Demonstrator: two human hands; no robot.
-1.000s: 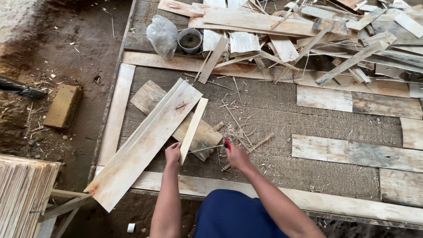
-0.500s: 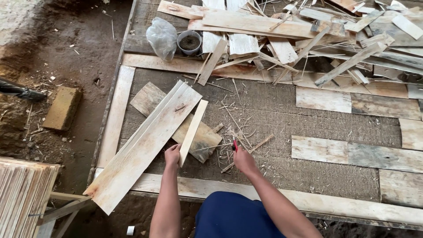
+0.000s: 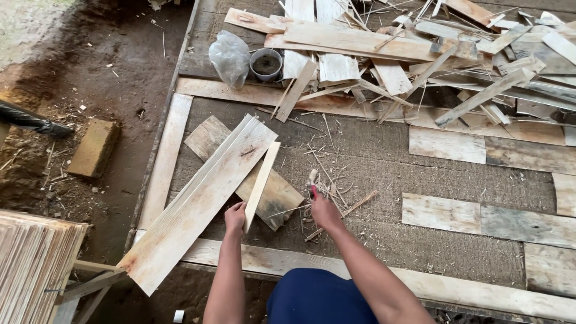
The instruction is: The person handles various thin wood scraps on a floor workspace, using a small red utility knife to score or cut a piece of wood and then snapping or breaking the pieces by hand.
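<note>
Wooden strip (image 3: 259, 183), narrow, pale: my left hand (image 3: 234, 217) clamps its near end, atop planks on the floor. Right hand (image 3: 324, 210) grips a red-handled tool (image 3: 312, 191). Trimming step, I judge; next needs steady alignment.

Strip (image 3: 259, 183): narrow, pale wood slat, straight; it slants from its lower end up and to the right, lying across the plank's right edge.
Strip's lower end: gripped in the left hand (image 3: 235, 217), just right of the plank's middle.
Plank (image 3: 201, 201): long, wide, pale board, lying flat and diagonal from lower left to upper right.
Tool (image 3: 312, 186): small, with a red handle and a light tip; it stands up out of the closed right hand (image 3: 325, 211), well right of the plank.
</note>
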